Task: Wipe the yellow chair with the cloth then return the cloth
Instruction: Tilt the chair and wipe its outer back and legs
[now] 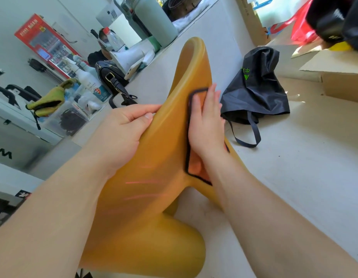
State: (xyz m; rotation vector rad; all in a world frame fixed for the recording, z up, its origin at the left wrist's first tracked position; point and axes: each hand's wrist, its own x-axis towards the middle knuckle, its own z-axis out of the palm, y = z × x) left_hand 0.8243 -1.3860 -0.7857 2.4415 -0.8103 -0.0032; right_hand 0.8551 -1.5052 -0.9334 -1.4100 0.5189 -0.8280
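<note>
— What is being shown at the upper left of the frame?
— A white spray bottle (88, 77) and a black handbag (109, 77) are being kept there, side by side.
— And the left hand (122, 129)?
— The left edge of the yellow chair (154, 187) is being gripped by it, with the fingers and thumb curled round the rim.
— Where is the chair being held?
— In the middle of the frame, tilted, over the pale bench (294, 167).
— And the cloth (196, 167)?
— It is being pressed flat against the chair's right side by the right hand (206, 121), whose fingers are being kept straight.
— Farther right?
— A black bag (258, 91) is being left crumpled on the bench, near that hand.
</note>
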